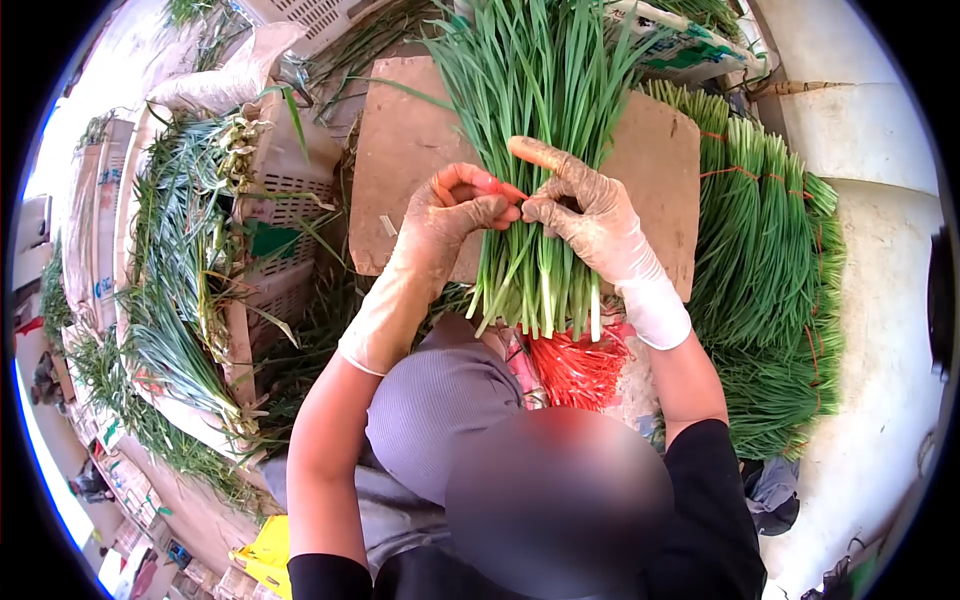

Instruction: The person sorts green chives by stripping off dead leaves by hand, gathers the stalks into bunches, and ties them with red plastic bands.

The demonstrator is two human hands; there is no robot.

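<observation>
A loose bunch of garlic chives (535,90) lies across a brown board (400,120), leaf tips pointing away and pale cut ends toward me. Over its middle, both hands in thin, soiled gloves come together at a red tie (507,188). My left hand (458,207) pinches the tie between thumb and fingers. My right hand (588,205) is closed at the thumb with one finger stretched out, and its fingertips meet the tie's other side. How the tie runs under the bunch is hidden.
Tied chive bunches (760,250) are stacked to the right. Loose chives fill a crate (240,350) on the left. A bundle of red ties (580,365) hangs below the board, near my lap. A yellow container (265,555) sits at lower left.
</observation>
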